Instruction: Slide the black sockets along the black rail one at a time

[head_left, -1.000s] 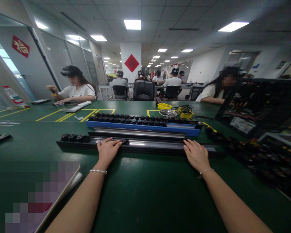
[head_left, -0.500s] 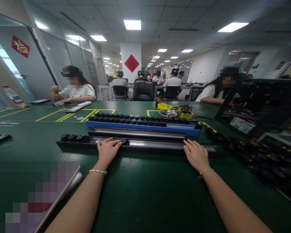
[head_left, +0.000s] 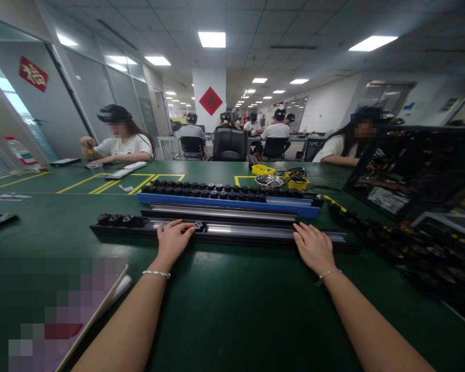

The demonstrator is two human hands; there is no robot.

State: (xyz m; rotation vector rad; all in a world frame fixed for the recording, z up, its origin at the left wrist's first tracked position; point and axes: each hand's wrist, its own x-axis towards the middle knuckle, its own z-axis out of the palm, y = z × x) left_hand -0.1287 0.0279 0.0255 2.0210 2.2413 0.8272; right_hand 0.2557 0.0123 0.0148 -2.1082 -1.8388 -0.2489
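A long black channel rail (head_left: pixel 251 233) with a shiny inner strip lies across the bench before me. Several black socket-like modules (head_left: pixel 116 220) sit at its left end. One more such module (head_left: pixel 199 226) is in the channel, left of the middle. My left hand (head_left: pixel 174 236) lies over the rail, fingers spread, with the thumb touching or very near that module's left side. On the rail's right part rests my right hand (head_left: pixel 313 245), its fingers stretched across the near edge; its thumb is hidden. The undersides of both hands cannot be seen.
Behind lie another dark rail (head_left: pixel 225 213) and a blue rail (head_left: pixel 232 206) filled with modules. A dark heap of parts (head_left: pixel 418 253) and an open black case (head_left: pixel 426 170) stand right. A metal dish (head_left: pixel 269 181) and yellow bins (head_left: pixel 262 169) are farther back. Co-workers sit across the bench.
Almost nothing differs. My left hand and the module beside its thumb appear shifted very slightly to the right; the right hand stays in place.
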